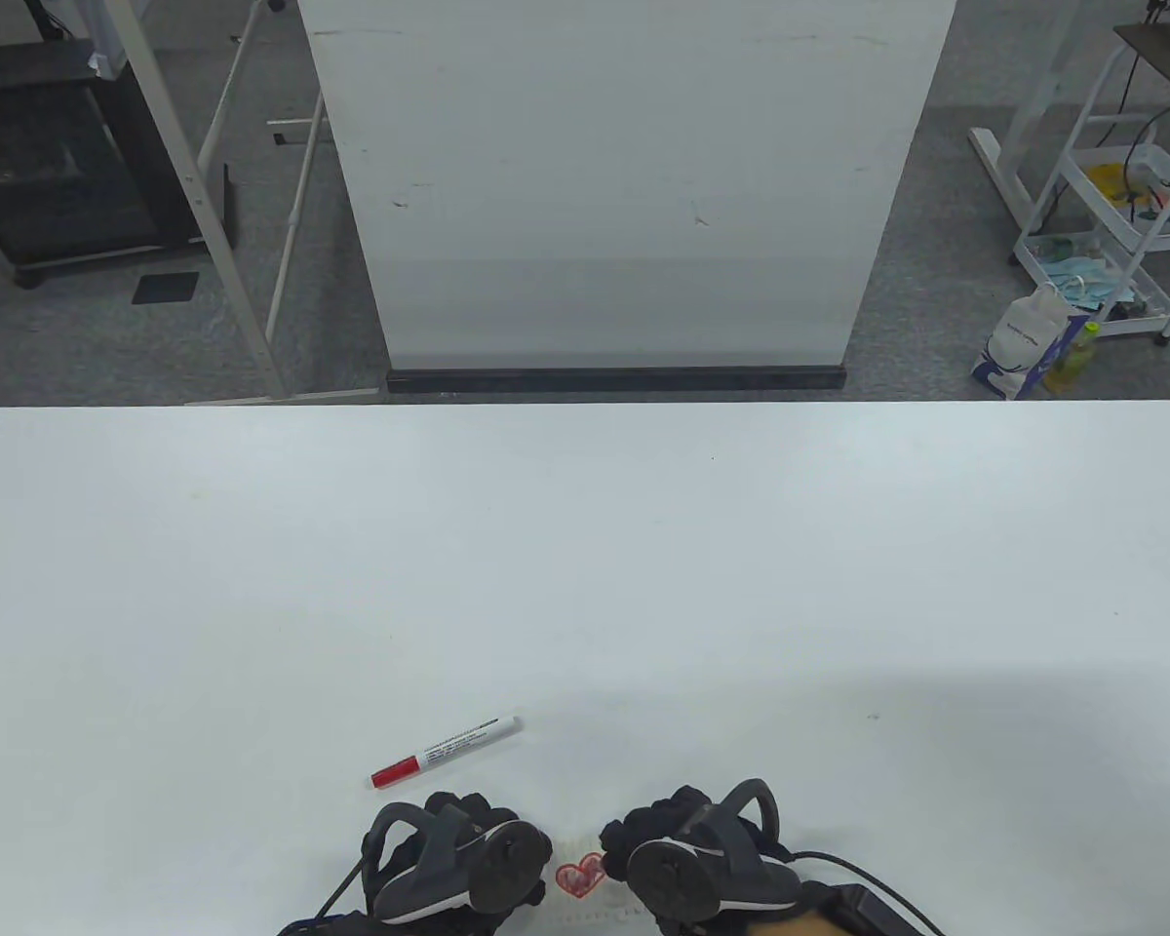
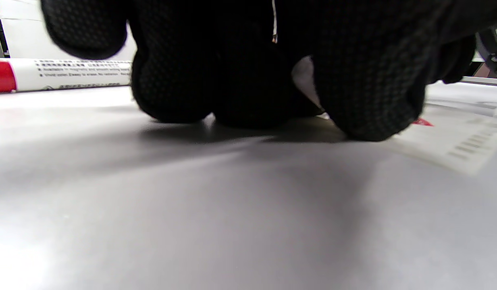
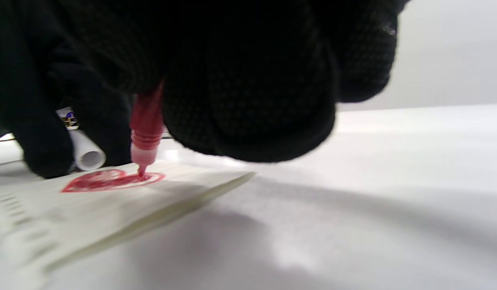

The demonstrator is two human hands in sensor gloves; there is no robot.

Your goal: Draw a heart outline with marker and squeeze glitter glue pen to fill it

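Right wrist view showed the right hand (image 3: 240,76) curled round a red glitter glue pen (image 3: 146,121), its nozzle tip touching the red heart (image 3: 111,180) on a slip of paper (image 3: 123,209). The left hand (image 2: 272,68) sat beside it with fingers bent down onto the table (image 1: 585,565) at the paper's edge. Something pale showed between its fingers, and the right wrist view showed a small white tube (image 3: 86,153) by them, so it may have pinched a cap, but I cannot tell.

As for progress, the outline looked done: the marker (image 1: 446,750), white with its red cap on, lay apart on the table, just beyond the left hand. In the table view the heart (image 1: 582,875) lay between the two hands at the near edge, already holding red inside its line. Filling seemed under way; how much bare paper remained inside I could not judge.

The only container was the glue pen itself, its translucent body showing red glue down to the nozzle.
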